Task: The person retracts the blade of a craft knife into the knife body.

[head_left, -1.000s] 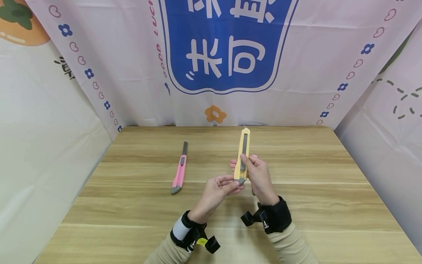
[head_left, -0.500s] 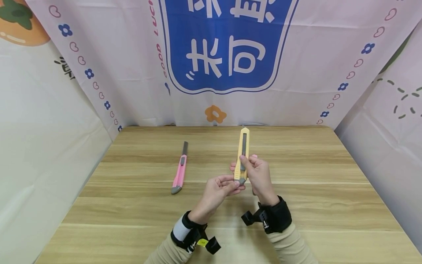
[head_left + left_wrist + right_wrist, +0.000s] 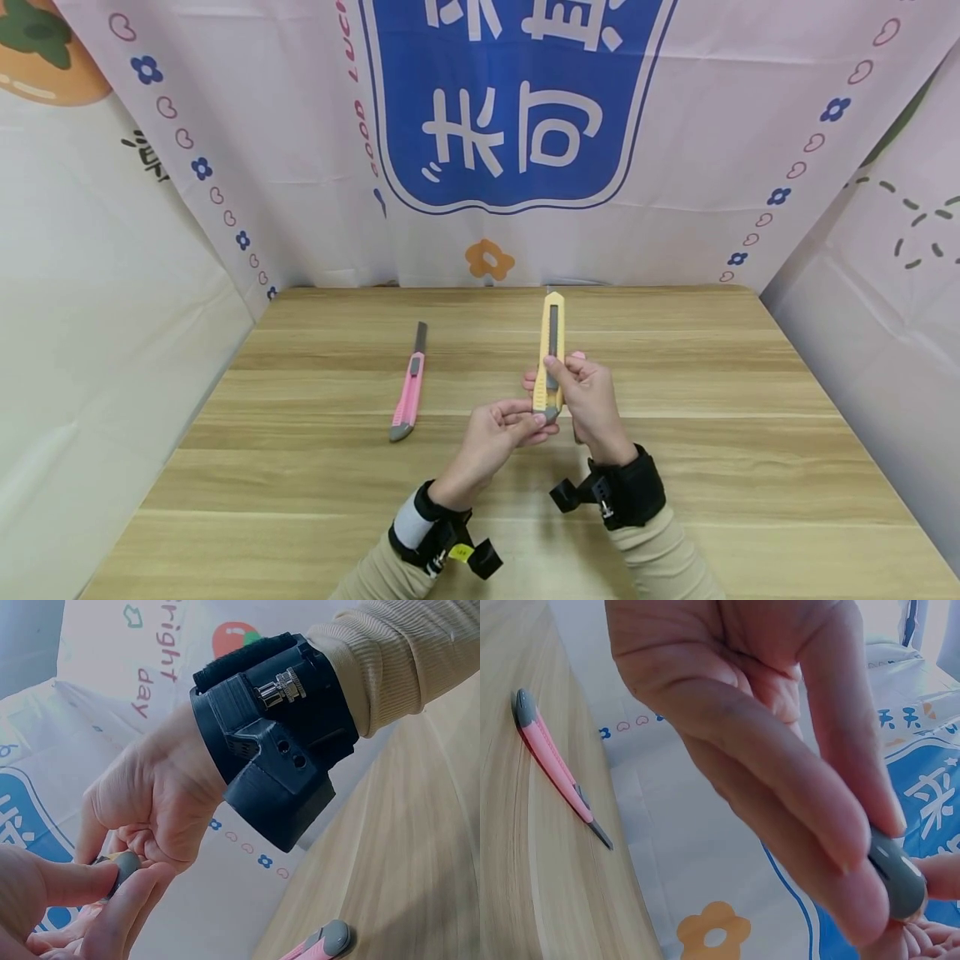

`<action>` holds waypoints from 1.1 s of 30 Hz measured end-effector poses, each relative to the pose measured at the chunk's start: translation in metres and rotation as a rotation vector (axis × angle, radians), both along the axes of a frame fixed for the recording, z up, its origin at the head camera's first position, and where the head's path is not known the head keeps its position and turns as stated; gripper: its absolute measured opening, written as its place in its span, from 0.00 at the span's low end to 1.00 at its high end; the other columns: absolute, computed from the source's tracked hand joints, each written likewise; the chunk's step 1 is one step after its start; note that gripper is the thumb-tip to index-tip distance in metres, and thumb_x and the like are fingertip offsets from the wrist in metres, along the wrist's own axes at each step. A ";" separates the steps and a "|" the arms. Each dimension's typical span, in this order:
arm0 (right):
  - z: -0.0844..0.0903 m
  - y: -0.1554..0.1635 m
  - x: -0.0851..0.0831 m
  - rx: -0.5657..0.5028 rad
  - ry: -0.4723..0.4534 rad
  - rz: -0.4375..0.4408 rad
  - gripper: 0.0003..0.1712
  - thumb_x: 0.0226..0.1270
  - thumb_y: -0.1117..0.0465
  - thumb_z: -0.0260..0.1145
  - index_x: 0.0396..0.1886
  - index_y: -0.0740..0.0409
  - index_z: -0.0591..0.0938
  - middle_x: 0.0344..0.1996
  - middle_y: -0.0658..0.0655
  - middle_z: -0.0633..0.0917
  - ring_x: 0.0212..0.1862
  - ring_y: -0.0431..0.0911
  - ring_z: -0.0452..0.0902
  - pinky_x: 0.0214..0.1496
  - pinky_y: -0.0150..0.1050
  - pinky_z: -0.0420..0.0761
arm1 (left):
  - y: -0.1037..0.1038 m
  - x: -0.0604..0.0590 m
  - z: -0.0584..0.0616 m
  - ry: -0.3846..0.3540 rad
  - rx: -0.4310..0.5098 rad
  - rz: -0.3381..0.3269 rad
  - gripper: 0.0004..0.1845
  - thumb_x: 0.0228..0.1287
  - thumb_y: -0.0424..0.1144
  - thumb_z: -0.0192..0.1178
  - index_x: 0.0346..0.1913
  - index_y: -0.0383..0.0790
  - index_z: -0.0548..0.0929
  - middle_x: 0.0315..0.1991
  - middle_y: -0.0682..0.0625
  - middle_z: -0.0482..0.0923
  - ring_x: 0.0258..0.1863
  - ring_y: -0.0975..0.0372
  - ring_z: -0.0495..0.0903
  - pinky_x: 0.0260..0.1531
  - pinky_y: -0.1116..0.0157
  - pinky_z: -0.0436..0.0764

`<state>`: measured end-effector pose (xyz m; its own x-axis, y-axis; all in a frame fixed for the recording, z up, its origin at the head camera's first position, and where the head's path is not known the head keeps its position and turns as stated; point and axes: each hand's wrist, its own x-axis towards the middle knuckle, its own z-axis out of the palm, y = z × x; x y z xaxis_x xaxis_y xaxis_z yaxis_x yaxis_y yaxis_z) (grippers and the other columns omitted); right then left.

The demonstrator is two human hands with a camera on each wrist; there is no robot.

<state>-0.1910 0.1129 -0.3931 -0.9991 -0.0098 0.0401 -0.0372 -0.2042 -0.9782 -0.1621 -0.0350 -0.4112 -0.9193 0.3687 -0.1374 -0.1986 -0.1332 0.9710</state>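
Observation:
A yellow box cutter (image 3: pixel 550 333) stands raised over the table in both hands, its tip pointing to the back. Its grey end cap is pinched between thumb and fingers of my left hand (image 3: pixel 491 437); the cap (image 3: pixel 901 881) also shows in the right wrist view. My right hand (image 3: pixel 590 400) grips the cutter's lower half from the right, with its thumb on the grey slider. A pink box cutter (image 3: pixel 409 392) lies on the table to the left, its grey blade part toward the back. Mostly hidden beneath the right hand is another pink box cutter (image 3: pixel 322 945).
The wooden table (image 3: pixel 300 492) reaches back to a printed cloth (image 3: pixel 315 208) hanging upright behind it. More cloth hangs along the left and right sides. Each wrist carries a black strap with a camera.
The upper end of the yellow box cutter has shifted slightly left. The right thumb sits a touch lower on it. Both hands keep nearly the same place, and the left pink cutter lies still.

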 end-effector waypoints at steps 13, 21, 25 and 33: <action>0.000 0.001 0.001 -0.007 0.002 0.041 0.19 0.72 0.65 0.57 0.47 0.84 0.75 0.22 0.42 0.89 0.30 0.37 0.88 0.38 0.29 0.88 | -0.001 0.000 0.000 -0.015 0.006 0.013 0.17 0.65 0.29 0.58 0.55 0.24 0.76 0.48 0.31 0.84 0.38 0.64 0.88 0.47 0.67 0.87; 0.000 0.003 0.001 0.018 -0.005 0.078 0.20 0.71 0.65 0.58 0.52 0.82 0.74 0.28 0.47 0.91 0.38 0.45 0.89 0.44 0.32 0.88 | -0.002 0.000 0.000 -0.014 0.010 0.020 0.17 0.65 0.27 0.57 0.55 0.23 0.75 0.47 0.30 0.83 0.38 0.65 0.88 0.46 0.69 0.87; 0.000 0.005 0.000 0.042 -0.033 0.089 0.22 0.71 0.61 0.59 0.53 0.78 0.75 0.34 0.53 0.91 0.43 0.48 0.88 0.47 0.32 0.87 | -0.002 -0.001 0.000 -0.007 0.009 0.026 0.17 0.65 0.28 0.58 0.55 0.23 0.76 0.48 0.30 0.83 0.38 0.64 0.88 0.48 0.67 0.87; 0.001 0.002 -0.003 0.031 -0.125 0.067 0.23 0.73 0.57 0.57 0.57 0.73 0.75 0.39 0.56 0.91 0.39 0.37 0.88 0.49 0.32 0.87 | -0.002 -0.001 0.000 -0.015 0.028 0.050 0.18 0.65 0.28 0.59 0.56 0.23 0.75 0.48 0.30 0.83 0.40 0.63 0.88 0.48 0.68 0.87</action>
<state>-0.1938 0.1151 -0.3923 -0.9933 -0.0763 -0.0864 0.0985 -0.1715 -0.9803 -0.1633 -0.0366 -0.4112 -0.9346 0.3261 -0.1420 -0.2058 -0.1700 0.9637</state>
